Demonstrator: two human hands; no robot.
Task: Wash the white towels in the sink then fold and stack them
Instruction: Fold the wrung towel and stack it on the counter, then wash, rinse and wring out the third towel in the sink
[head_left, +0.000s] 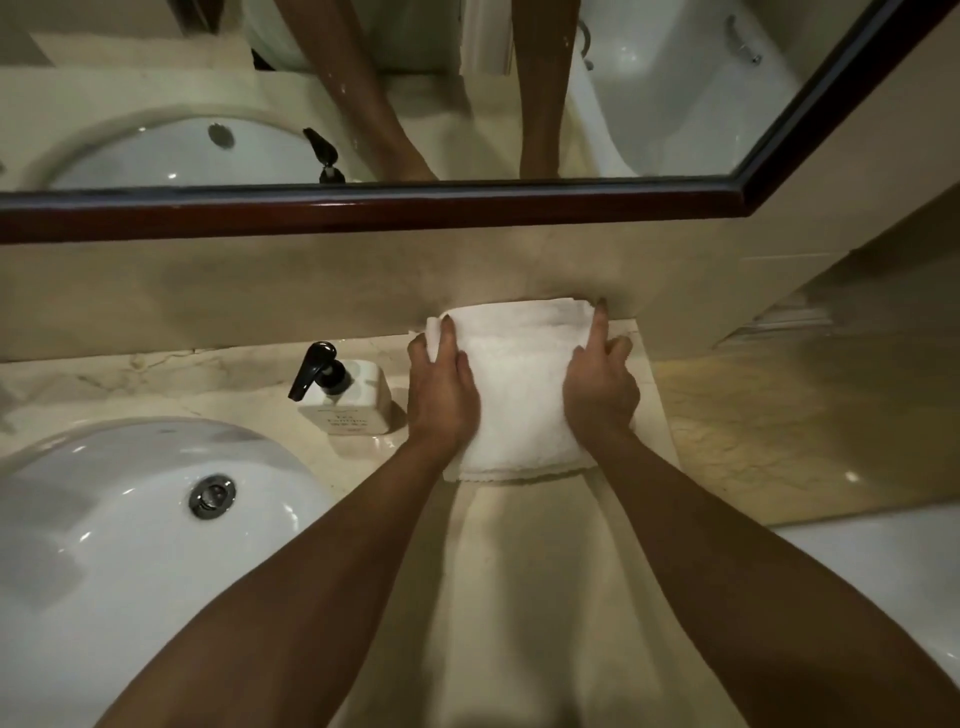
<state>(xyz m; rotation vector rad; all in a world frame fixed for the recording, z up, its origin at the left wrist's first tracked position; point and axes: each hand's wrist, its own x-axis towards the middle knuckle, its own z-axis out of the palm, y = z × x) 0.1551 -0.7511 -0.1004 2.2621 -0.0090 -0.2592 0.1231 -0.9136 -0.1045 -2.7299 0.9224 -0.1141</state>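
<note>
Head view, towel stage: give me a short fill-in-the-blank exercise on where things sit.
1. Both hands, left hand and right hand, rest on the folded ____ towels.
2. The soap bottle has a ____ pump.
3. The soap bottle stands between the towels and the ____.
4. Above the counter hangs a mirror with a ____ frame.

Missing words: white; black; sink; wooden

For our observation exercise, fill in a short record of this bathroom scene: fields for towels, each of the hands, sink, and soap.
towels: white folded towels, stacked on the counter against the wall
left hand: flat on stack's left side
right hand: flat on stack's right side
sink: left of towels, no towel in the visible part
soap bottle: upright, left of the stack
</note>
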